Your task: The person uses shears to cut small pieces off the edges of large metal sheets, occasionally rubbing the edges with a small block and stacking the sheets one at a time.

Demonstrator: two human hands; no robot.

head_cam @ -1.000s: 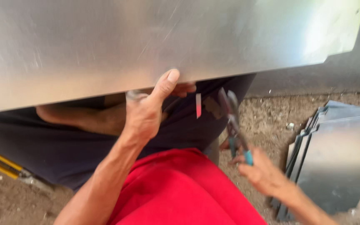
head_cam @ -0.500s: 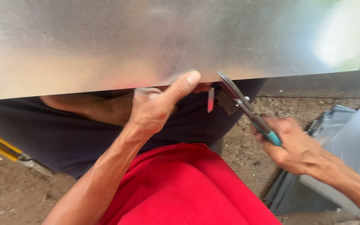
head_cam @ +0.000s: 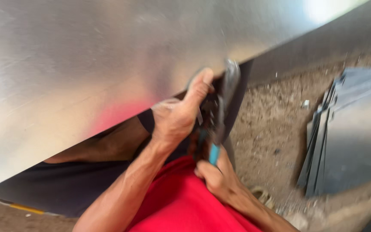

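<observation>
With the left hand (head_cam: 174, 118) pinching the metal sheet (head_cam: 86, 68) beside the snips (head_cam: 220, 111) squeezed by the right hand (head_cam: 215, 178), a slip risked cutting the thumb.

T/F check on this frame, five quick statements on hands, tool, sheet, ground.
1. The left hand grips the lower edge of the large metal sheet, thumb up against it. True.
2. The right hand is empty. False: it holds snips with a teal handle.
3. The snips point up toward the sheet edge beside the left thumb. True.
4. A stack of flat metal sheets lies on the dirt ground at right. True.
5. The garment below the hands is green. False: the red garment is red.
</observation>
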